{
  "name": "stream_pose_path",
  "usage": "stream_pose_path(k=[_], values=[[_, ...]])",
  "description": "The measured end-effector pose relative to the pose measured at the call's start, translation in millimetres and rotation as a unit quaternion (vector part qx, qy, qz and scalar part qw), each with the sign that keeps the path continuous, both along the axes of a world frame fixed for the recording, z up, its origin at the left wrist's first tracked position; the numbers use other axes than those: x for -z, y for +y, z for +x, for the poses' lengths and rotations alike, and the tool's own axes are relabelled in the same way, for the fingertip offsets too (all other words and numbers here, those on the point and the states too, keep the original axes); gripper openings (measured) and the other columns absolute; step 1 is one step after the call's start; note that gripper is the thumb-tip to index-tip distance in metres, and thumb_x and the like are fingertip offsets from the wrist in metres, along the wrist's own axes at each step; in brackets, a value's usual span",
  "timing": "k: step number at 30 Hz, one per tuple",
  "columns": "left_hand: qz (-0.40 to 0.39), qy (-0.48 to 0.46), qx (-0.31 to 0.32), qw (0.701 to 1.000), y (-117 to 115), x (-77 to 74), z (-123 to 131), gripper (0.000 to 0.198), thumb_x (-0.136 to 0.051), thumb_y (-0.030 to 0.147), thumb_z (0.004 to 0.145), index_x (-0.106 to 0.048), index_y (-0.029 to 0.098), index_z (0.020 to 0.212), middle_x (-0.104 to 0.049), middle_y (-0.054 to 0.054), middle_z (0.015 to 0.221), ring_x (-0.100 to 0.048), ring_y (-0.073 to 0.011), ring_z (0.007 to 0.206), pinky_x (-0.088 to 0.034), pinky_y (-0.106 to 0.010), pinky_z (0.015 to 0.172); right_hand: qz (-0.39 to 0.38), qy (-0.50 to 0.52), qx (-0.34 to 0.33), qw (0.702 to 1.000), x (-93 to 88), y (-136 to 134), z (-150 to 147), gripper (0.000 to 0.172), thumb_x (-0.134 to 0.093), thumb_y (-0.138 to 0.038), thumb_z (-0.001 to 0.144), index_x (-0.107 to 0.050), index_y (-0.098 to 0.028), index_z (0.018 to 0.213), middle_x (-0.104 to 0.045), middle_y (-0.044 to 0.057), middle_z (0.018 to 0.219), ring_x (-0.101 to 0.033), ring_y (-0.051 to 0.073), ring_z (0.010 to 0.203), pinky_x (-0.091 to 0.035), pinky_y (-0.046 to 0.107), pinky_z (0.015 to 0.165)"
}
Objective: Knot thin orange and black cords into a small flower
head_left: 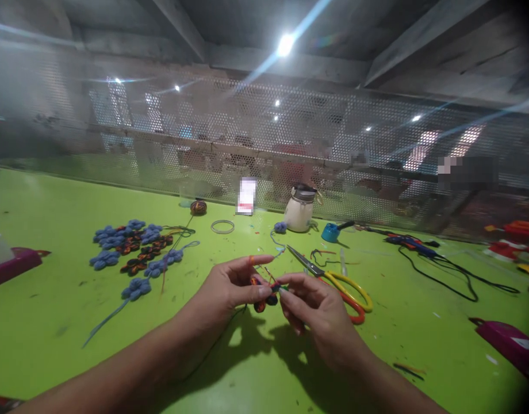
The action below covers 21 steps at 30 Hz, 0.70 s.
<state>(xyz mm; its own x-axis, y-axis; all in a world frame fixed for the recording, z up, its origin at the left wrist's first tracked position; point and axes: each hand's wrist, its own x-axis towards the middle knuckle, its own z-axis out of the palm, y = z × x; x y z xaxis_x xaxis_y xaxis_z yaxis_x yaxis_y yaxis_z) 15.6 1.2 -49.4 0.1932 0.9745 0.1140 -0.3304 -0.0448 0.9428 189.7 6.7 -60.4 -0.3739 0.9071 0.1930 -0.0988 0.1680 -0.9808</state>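
Note:
Between the thumb and fingers of my left hand (236, 287) is a small crocheted piece (259, 305) in black, orange and dark red yarn. An orange strand loops round my left index finger, which is stretched out. My right hand (314, 299) pinches a thin crochet hook (268, 274) at the piece; its gold-coloured shaft shows above the yarn, and a bit of green shows by my right fingertips. My fingers hide much of the hook and the piece. Just beyond my right hand lie scissors (333, 280) with yellow and orange handles.
Blue crocheted flowers (136, 288) and black-orange ones (137, 264) lie at left. Farther back are a yarn ball (198, 207), a ring (222, 226), a blurred-out phone (246, 196), a pale jug (299, 213) and a blue pot (330, 232). A corded tool (413, 244) lies at right.

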Motion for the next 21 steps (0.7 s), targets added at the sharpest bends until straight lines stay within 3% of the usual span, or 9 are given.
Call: stream_pose_path(k=[3, 6, 9, 16, 21], values=[[-0.004, 0.011, 0.019, 1.0, -1.3, -4.2, -4.3, 0.051, -0.078, 0.017, 0.062, -0.064, 0.019, 0.11, -0.061, 0.0, 0.065, -0.057, -0.0126, 0.057, -0.044, -0.027, 0.057, 0.104, -0.098, 0.021, 0.989, -5.9, 4.0, 7.7, 0.019, -0.063, -0.03, 0.081, -0.064, -0.017, 0.095, -0.055, -0.002, 0.059, -0.044, 0.009, 0.048, -0.034, 0.022, 0.043], [0.0, 0.006, 0.033, 0.999, -1.7, -7.2, -6.9, 0.049, -0.078, 0.016, 0.062, -0.064, 0.018, 0.11, -0.061, 0.001, 0.063, -0.057, -0.0117, 0.055, -0.044, -0.027, 0.056, 0.252, -0.188, 0.058, 0.948, -14.1, 7.8, 15.2, 0.015, -0.063, -0.023, 0.081, -0.067, -0.018, 0.094, -0.067, 0.004, 0.076, -0.057, 0.013, 0.061, -0.043, 0.026, 0.054], [0.004, -0.006, 0.038, 0.999, -2.0, -8.6, -7.4, 0.049, -0.078, 0.015, 0.062, -0.064, 0.017, 0.109, -0.062, 0.001, 0.062, -0.058, -0.0128, 0.056, -0.045, -0.026, 0.055, 0.342, -0.213, 0.055, 0.914, -21.0, 10.6, 20.6, 0.014, -0.061, -0.019, 0.081, -0.068, -0.018, 0.093, -0.071, 0.006, 0.084, -0.063, 0.016, 0.071, -0.048, 0.028, 0.062], [-0.013, 0.002, 0.03, 0.999, -6.7, -15.0, -6.7, 0.048, -0.077, 0.014, 0.061, -0.064, 0.016, 0.108, -0.064, -0.001, 0.064, -0.06, -0.0142, 0.059, -0.044, -0.025, 0.055, 0.404, -0.224, 0.023, 0.886, -27.3, 14.9, 27.8, 0.016, -0.058, -0.014, 0.083, -0.069, -0.018, 0.093, -0.066, 0.002, 0.066, -0.057, 0.012, 0.055, -0.045, 0.025, 0.051], [-0.013, 0.001, 0.025, 1.0, -8.9, -16.3, -6.5, 0.048, -0.077, 0.014, 0.061, -0.064, 0.016, 0.107, -0.063, -0.001, 0.066, -0.06, -0.0141, 0.059, -0.045, -0.026, 0.055, 0.406, -0.241, 0.019, 0.881, -29.3, 15.7, 31.5, 0.017, -0.058, -0.016, 0.084, -0.069, -0.02, 0.095, -0.068, 0.003, 0.069, -0.06, 0.014, 0.058, -0.046, 0.027, 0.054]])
